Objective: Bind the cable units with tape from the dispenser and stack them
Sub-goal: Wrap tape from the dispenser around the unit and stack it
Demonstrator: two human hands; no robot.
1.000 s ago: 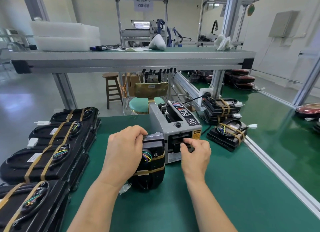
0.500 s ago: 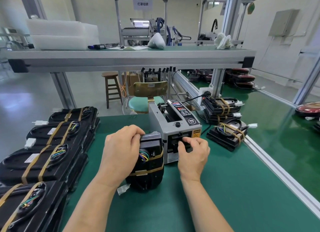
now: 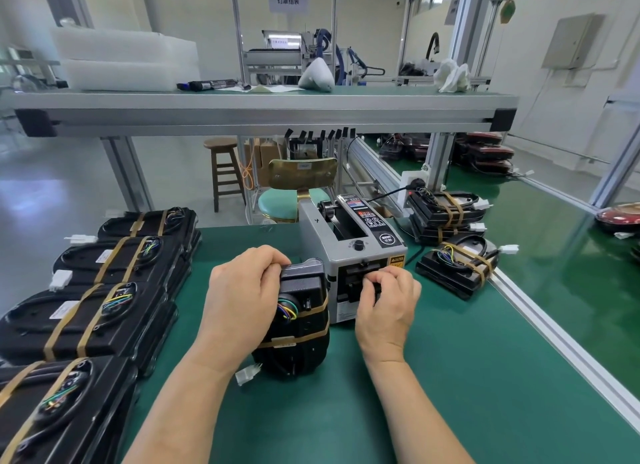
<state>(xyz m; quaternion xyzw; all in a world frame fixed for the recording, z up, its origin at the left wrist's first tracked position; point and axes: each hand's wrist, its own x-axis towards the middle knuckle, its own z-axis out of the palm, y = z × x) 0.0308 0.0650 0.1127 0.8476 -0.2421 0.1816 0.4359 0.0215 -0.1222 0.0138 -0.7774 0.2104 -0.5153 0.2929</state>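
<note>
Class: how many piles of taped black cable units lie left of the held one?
4, in a row receding on the left: farthest pile, second pile, third pile, nearest pile, cut by the frame edge. More may lie beyond it.

Fingers [image 3: 391, 278] of the right hand [image 3: 388, 306] meet the tape dispenser [image 3: 346, 252], which blocks the way ahead. Just left of them the upright cable unit [image 3: 304, 311] closes the gap. To their right and behind, bare green mat [image 3: 467, 366] lies open up to the bound units [image 3: 457, 268]

Wooden stool [image 3: 224, 166] stands on glossy pale floor [image 3: 52, 193] beyond green bench [image 3: 485, 359].
</note>
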